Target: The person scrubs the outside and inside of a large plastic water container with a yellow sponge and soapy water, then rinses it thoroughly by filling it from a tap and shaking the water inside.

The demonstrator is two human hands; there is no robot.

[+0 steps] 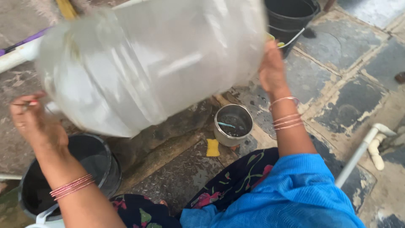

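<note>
Big clear water jug [152,63] tilted up betw my palms: left hand [33,122] spread at neck end, right hand [272,69] flat on base. Wet grip w/ no handle, could slip onto black bucket [101,169] under left.

Left wrist: a stack of thin pink-and-gold bangles [71,187] circles the forearm just below the left hand [33,122].
Right wrist: several slim metallic bangles [287,118], one set slightly apart from the rest, sit just below the right hand [272,67].
Right sleeve: bright blue crinkled cloth [291,194], on the elbow side of the right bangles.
Lower garment: dark fabric with pink and green floral print [236,177], adjoining the blue sleeve.
</note>
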